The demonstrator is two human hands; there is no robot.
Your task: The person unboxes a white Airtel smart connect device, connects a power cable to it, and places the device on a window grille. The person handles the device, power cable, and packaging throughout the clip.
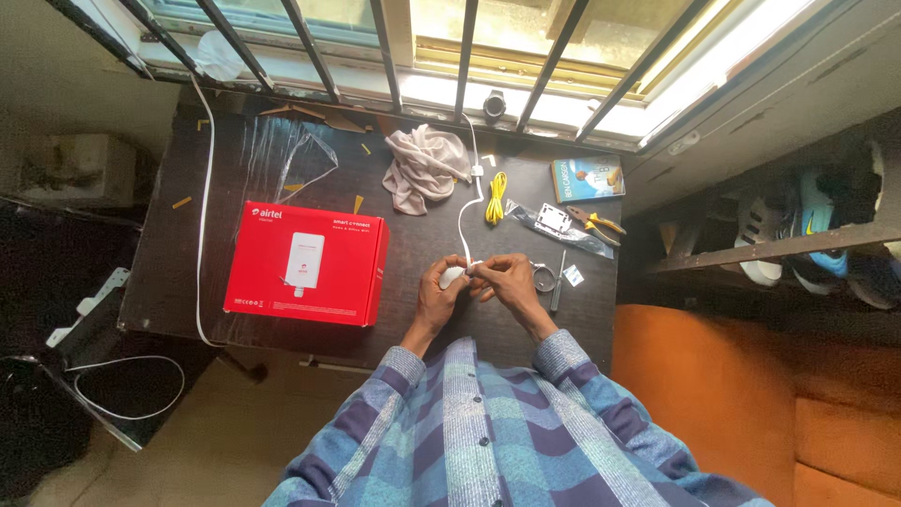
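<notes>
Pinching end of white cable at front edge of dark table: left hand cups small white part, right hand fingertips closed on cable end, hands touching. Red box lies left; beige cloth behind; pliers to the right.

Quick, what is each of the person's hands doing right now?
Left hand: closed around a small white rounded device.
Right hand: fingers pinched on the thin white cable where it meets that device.
</notes>
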